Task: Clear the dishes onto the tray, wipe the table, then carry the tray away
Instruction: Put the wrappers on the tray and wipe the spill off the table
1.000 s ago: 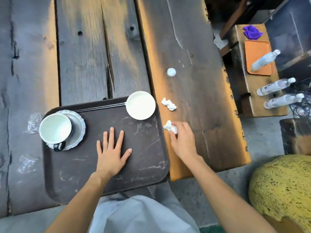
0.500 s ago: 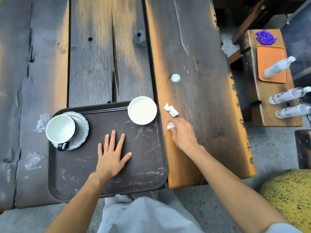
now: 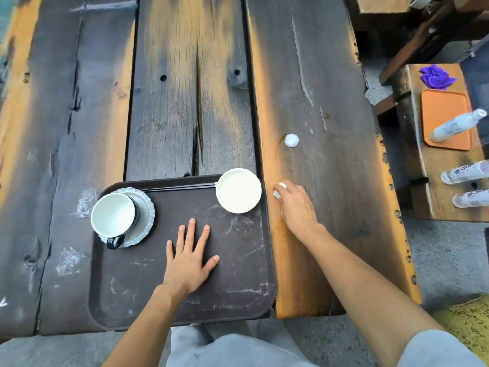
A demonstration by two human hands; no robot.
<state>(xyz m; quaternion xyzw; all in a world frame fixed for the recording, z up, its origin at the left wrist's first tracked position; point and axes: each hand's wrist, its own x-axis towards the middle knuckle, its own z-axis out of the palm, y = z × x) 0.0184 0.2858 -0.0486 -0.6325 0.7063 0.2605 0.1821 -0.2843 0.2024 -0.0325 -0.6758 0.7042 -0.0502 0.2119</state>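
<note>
My left hand (image 3: 189,263) lies flat on the brown tray (image 3: 238,295), fingers spread and gripping nothing, just where it lay a second ago. My right hand (image 3: 296,207) has slid farther up the table (image 3: 330,88), just right of the tray's far right corner; a second ago it was nearer me, closing on one crumpled tissue, with a second scrap lying loose just beyond. Now only one white wad (image 3: 280,189) peeks out at my fingertips, my fingers curled over it (whether both scraps are gathered in there I cannot tell). The small round white bit (image 3: 291,140) sits untouched farther up the plank. On the tray, the white bowl (image 3: 238,190) keeps the far right corner, the mug (image 3: 114,217) sits on its saucer (image 3: 146,215) at the far left, and dark chopsticks (image 3: 180,186) lie along the far rim between them.
</note>
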